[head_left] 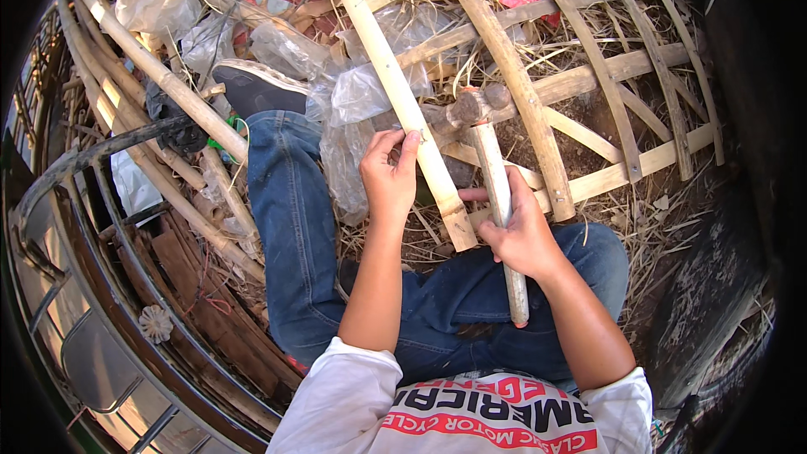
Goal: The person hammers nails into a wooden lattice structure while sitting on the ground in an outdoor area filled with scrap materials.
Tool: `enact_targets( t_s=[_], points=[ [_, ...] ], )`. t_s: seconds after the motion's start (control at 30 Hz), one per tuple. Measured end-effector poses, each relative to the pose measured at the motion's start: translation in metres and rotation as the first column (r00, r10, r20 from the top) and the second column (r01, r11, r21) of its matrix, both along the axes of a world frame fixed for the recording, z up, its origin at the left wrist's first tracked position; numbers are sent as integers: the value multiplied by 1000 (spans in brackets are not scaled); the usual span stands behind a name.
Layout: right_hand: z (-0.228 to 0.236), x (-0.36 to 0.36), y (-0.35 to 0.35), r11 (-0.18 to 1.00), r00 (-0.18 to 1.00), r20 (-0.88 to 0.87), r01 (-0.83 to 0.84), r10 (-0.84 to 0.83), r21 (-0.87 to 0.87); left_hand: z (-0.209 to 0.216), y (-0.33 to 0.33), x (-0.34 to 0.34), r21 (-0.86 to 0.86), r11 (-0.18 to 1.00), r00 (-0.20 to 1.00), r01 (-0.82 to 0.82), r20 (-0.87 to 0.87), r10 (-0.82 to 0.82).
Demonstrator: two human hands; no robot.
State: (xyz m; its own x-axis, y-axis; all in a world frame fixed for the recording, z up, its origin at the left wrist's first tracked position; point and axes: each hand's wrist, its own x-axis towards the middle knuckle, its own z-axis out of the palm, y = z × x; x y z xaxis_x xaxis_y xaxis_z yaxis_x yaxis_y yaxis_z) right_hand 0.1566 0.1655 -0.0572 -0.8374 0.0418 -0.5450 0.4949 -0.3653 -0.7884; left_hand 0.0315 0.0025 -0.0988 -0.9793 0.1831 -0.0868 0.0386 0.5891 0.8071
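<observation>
My left hand (pixel 391 175) is closed in a pinch at the left edge of a pale bamboo slat (pixel 391 76). The thumb tip lies on the slat beside a small dark spot that looks like a nail; what the fingertips hold is too small to make out. In my right hand (pixel 525 231) is a hammer (pixel 494 160), gripped by its pale wooden handle. Its dark head (pixel 481 106) points away from me, near a crosspiece of the bamboo frame (pixel 504 42). The slat's near end stops beside my right fingers, above my lap.
Crumpled clear plastic bags (pixel 366 97) lie under the frame, among straw. Long bamboo poles (pixel 160 67) slant along the left, beside a metal-framed chair (pixel 97 353). My shod foot (pixel 261 88) rests near the bags. A dark slab (pixel 714 286) stands at the right.
</observation>
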Motion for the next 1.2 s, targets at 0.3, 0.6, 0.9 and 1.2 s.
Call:
enact_targets(
  t_s=[0.3,0.6,0.9,1.2],
  points=[
    [4,0,4,998,999,50,-15,18,-62,-9,-4,-1,171,983,995,-71,75,59],
    [-2,1,1,1000,1000,-4,-2,2,-19,-11,-6,-1,155,984,992,-84,108,67],
    [2,-1,3,999,999,30,-22,23,-25,-11,-8,-2,145,985,989,-95,126,77],
    [-3,1,1,999,1000,-10,30,-30,-44,-4,2,4,180,975,988,-127,108,109]
  ],
)
